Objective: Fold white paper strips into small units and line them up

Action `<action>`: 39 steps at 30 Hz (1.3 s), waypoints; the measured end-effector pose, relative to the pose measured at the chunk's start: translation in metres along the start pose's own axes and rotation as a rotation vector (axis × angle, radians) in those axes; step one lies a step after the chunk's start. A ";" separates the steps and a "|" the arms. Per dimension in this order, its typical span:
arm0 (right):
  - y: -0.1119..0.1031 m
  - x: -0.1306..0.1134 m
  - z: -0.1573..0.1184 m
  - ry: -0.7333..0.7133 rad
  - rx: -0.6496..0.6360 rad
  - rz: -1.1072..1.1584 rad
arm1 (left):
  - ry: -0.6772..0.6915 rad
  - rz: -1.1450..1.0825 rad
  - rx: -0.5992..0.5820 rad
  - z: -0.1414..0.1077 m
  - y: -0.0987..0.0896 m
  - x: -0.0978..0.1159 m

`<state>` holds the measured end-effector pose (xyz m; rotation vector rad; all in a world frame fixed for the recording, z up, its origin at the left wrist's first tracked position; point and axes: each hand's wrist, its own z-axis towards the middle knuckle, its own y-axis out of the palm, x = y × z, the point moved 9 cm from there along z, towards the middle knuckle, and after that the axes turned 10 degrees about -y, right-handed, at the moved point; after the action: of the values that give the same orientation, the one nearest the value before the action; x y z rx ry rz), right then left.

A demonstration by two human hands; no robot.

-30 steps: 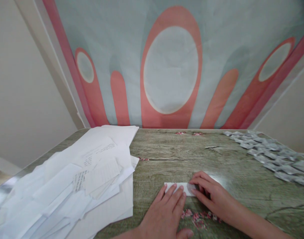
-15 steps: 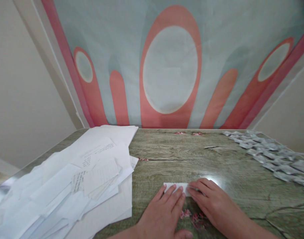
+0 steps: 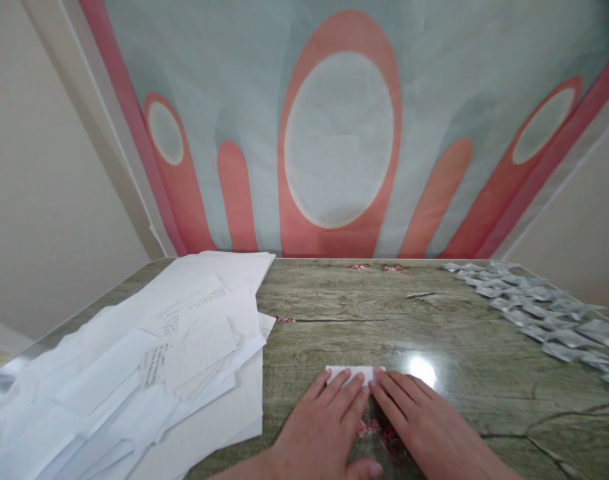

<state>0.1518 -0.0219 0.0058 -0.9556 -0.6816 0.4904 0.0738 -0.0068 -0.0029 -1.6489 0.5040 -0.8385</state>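
A single head-worn view looks forward and down (fairly near) over the green-brown wood-grain worktop (image 3: 334, 293).

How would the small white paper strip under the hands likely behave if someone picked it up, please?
The strip is probably very light, being narrow paper. It may hold fairly straight, since its edge looks crisp. It might slide easily, as the tabletop looks glossy.

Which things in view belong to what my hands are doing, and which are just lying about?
In use:
- Left hand, fingers on the strip
- Right hand, fingertips at the strip's right end
- Small white paper strip
- Table beneath it

Lying about, untouched:
- Loose paper pile, left
- Crinkled grey pieces, right
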 end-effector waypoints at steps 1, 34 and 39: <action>0.000 -0.001 0.000 -0.004 -0.004 -0.010 | 0.000 0.000 -0.001 0.000 -0.001 0.000; -0.009 -0.011 0.009 -0.036 0.001 -0.082 | -0.074 0.118 0.179 0.004 -0.027 0.000; -0.006 -0.010 0.007 -0.023 0.000 -0.062 | -0.062 0.121 0.182 0.002 -0.028 0.001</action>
<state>0.1404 -0.0270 0.0110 -0.9275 -0.7297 0.4476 0.0730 0.0007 0.0246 -1.4584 0.4661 -0.7202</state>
